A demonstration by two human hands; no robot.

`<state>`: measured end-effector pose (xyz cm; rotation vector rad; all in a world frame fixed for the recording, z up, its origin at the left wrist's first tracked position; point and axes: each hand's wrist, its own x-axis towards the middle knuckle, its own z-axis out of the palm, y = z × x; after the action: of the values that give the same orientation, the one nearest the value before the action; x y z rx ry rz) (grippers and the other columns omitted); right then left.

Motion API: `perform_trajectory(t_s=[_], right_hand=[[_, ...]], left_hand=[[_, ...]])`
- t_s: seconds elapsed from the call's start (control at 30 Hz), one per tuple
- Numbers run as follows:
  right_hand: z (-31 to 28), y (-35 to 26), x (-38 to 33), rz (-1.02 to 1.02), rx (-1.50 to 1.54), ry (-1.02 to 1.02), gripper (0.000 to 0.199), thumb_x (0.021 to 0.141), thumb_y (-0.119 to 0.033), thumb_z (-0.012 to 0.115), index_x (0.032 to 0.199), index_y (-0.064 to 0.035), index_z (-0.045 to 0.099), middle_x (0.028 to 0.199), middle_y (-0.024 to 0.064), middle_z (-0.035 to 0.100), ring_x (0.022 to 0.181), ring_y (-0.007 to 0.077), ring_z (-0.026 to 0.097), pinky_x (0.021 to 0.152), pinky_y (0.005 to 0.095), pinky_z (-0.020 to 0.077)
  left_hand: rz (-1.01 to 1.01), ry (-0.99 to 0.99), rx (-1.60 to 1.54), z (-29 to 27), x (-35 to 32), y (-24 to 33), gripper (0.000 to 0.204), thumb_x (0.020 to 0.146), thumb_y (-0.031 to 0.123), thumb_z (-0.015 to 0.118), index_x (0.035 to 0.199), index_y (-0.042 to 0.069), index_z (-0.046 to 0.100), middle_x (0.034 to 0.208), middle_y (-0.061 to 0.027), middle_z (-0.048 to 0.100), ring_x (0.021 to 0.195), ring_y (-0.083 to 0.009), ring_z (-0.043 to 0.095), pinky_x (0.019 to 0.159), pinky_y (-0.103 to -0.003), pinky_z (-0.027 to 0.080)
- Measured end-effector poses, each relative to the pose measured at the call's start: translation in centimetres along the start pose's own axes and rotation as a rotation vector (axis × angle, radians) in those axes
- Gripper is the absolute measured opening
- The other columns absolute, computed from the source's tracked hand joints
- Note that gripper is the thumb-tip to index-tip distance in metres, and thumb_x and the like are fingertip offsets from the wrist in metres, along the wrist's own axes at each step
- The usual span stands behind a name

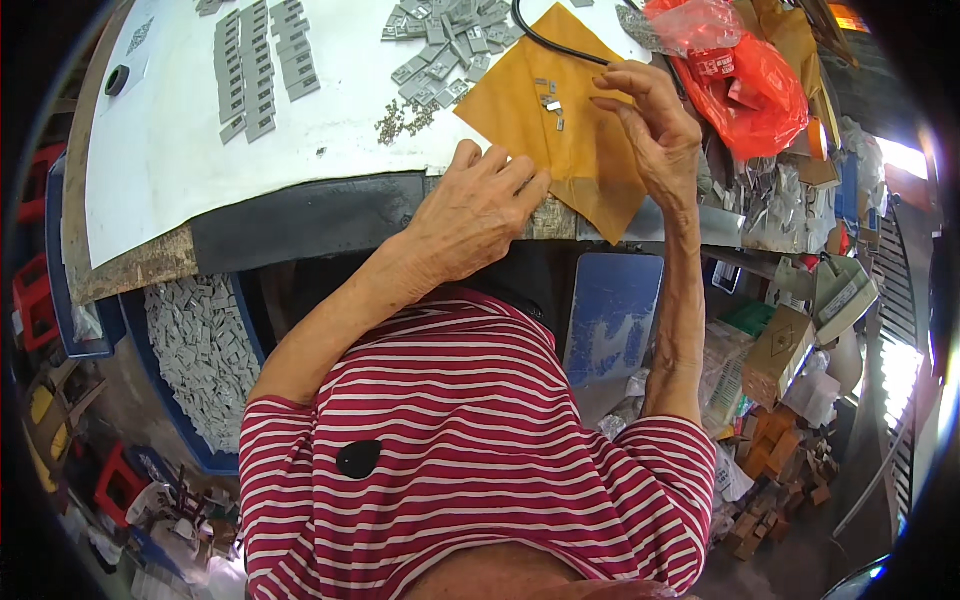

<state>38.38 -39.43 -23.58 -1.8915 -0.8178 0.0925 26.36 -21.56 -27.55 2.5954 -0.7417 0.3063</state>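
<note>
Paper (590,165) bears silvery pieces (554,106) beside the empty, half-spread right hand (660,135), beyond the curled left hand (482,197), hold unclear.

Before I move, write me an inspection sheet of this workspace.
Surface: table covered in white, front edge worn.
Job's things: small metal pieces on a brown sheet; grey pieces in rows farther left.
Clutter: red plastic bag at the table's right.
Left grip: at the table's front edge, fingers curled; any hold unclear.
Right grip: over the brown sheet, thumb and fingertips apart.
Cables: black cord or tube curving over the brown sheet; which is unclear.
Surroundings: blue bin of grey parts at left; cardboard box at right.
</note>
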Motion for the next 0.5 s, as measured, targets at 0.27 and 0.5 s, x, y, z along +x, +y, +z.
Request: perform_trajectory(t_s=[0.27, 0.5], right_hand=[[1.7, 0.8, -0.8, 0.019, -0.154, 0.004, 0.024, 0.076, 0.012, 0.048, 0.098, 0.0036, 0.052, 0.106, 0.0115, 0.048, 0.091, 0.0205, 0.058, 0.079, 0.0267, 0.0489], [3.0, 0.7, -1.5, -0.171, -0.551, -0.035, 0.018, 0.075, 0.004, 0.056, 0.093, -0.0007, 0.055, 0.097, 0.0142, 0.05, 0.086, 0.0296, 0.054, 0.072, 0.0341, 0.0444]], left_hand=[[-0.022, 0.01, -0.049, 0.1, 0.0, 0.1, 0.043, 0.07, 0.006, 0.056, 0.113, 0.003, 0.051, 0.086, -0.0075, 0.048, 0.081, -0.0208, 0.047, 0.076, -0.034, 0.034], [0.001, 0.017, -0.002, 0.0, -0.1, 0.0, 0.042, 0.067, 0.011, 0.063, 0.106, 0.0, 0.053, 0.089, -0.0069, 0.051, 0.083, -0.0191, 0.048, 0.073, -0.034, 0.034]])
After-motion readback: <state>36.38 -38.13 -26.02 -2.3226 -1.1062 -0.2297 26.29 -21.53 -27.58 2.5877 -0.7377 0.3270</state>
